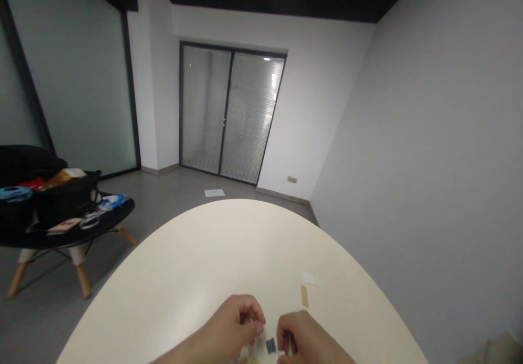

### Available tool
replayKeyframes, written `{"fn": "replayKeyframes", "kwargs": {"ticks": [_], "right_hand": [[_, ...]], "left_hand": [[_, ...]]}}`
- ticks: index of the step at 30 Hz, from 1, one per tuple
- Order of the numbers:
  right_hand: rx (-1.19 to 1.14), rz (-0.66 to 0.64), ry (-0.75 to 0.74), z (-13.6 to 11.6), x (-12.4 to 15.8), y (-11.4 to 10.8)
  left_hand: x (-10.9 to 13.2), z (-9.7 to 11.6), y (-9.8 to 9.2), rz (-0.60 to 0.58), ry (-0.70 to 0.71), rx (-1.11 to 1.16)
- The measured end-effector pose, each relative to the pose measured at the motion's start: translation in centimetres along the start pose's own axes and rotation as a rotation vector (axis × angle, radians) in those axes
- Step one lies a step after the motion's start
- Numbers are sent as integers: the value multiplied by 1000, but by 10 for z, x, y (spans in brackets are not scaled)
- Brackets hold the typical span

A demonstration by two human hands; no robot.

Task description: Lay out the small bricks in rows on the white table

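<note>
My left hand [241, 320] is low over the round table, its thumb and fingertips pinched together. Something pale or see-through seems to hang below that pinch, too blurred to name. Close beside it on the right, my right hand [306, 338] has its fingers curled inward, and whatever they hold is hidden. A small dark grey rectangular piece [271, 345] shows between the two hands, nearest the right fingertips; I cannot tell whether they touch it. Beneath my left hand a yellowish bit [250, 360] shows at the bottom edge.
On the cream round table [229, 244], a tan strip [304, 296] and a whitish, thin scrap [310, 278] lie beyond my right hand. At left, a black table [122, 207] with wooden legs bears bags and small items. A white sheet [214, 193] lies on the floor.
</note>
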State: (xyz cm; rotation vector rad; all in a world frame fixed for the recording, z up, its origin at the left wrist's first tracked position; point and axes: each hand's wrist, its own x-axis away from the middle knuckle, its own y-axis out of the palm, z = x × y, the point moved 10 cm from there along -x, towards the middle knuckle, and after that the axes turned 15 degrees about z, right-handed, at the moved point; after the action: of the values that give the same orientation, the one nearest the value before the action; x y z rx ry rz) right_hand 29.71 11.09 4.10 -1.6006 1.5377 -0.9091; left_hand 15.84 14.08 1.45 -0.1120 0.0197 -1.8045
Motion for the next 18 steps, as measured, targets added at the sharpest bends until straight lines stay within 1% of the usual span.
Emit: {"fn": "replayKeyframes", "kwargs": {"ticks": [3,7,9,14,18], "right_hand": [[-42,-14,-36,-7,-2,1],[-211,56,-94,-17,-8,-4],[-294,67,-107,-20,-10,-4],[-481,72,-59,-25,-12,0],[-544,74,-7,-23,-13,5]], "left_hand": [[0,0,0,-8,-4,14],[0,-2,1,-13,15,13],[1,-3,2,-28,19,17],[3,0,6,-83,48,125],[1,-8,6,-77,57,36]]}}
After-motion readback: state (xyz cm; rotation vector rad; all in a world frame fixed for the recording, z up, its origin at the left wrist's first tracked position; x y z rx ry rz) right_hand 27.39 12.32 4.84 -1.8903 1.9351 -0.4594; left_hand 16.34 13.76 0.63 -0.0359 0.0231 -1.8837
